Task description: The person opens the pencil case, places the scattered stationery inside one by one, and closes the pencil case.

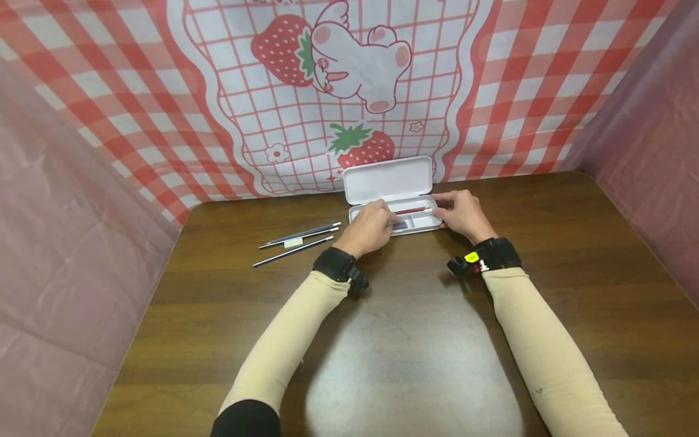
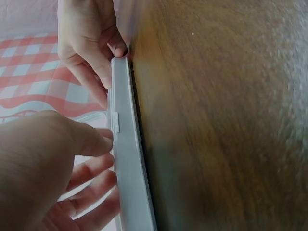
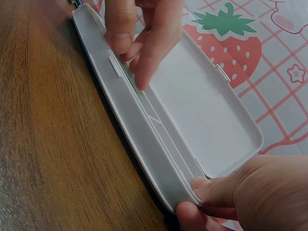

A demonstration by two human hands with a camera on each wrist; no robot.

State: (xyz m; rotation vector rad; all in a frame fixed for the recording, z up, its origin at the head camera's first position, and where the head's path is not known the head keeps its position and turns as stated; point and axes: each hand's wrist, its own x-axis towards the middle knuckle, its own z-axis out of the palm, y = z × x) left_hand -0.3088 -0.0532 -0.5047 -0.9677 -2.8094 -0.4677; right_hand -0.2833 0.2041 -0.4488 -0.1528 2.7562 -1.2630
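Head view: brown wood-grain table (image 1: 180, 340) at 6 o'clock; red-and-white checked cloth (image 1: 519, 121) at 12, bearing strawberry prints (image 1: 281, 51) and white animal figure (image 1: 368, 70); pink drape (image 1: 60, 243) at 9, second drape (image 1: 650, 139) near 3.

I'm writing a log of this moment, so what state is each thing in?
Pencil case: open, on the table
Lid: raised
Red pencil: lying inside the case
Loose pencils: lying left of the case
Pale block: among those pencils
Left hand: over the case, grip unclear
Right hand: gripping the case's right end
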